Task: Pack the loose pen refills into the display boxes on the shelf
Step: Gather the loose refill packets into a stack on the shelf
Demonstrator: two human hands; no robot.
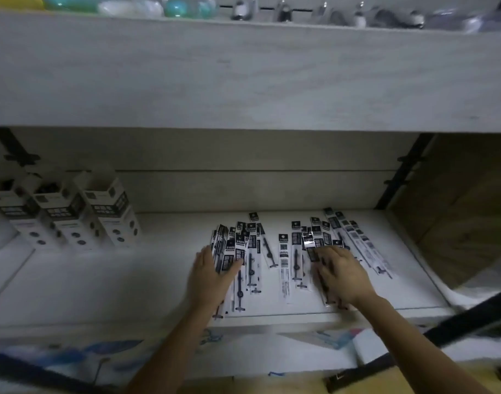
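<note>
My left hand [208, 275] is on the white shelf [129, 280]. It holds a bundle of refills [223, 251] stood on edge. My left fingers [205, 253] lie straight and pressed together along the bundle's outer side, and my thumb crosses its inner side, so the packets are pinched between them. Their lower ends stick out past my palm, towards me.

My right hand [343, 275] lies palm down on more packets. Its fingers [326, 255] are bent and smeared by motion blur, so I cannot tell whether they grip anything or only rest there.

The loose refills [296, 257] lie flat between my two sets of fingers, with their black header cards pointing away from me. More of them fan out beyond my right fingertips and slant off to their outer side.

The display boxes [73, 211] stand well apart from my left fingers, far out to their left and further back. There are three in a row with their tops open, just beside one another. What is inside them is too dim to make out.

A pale wooden board [243, 75] runs across above both hands.
</note>
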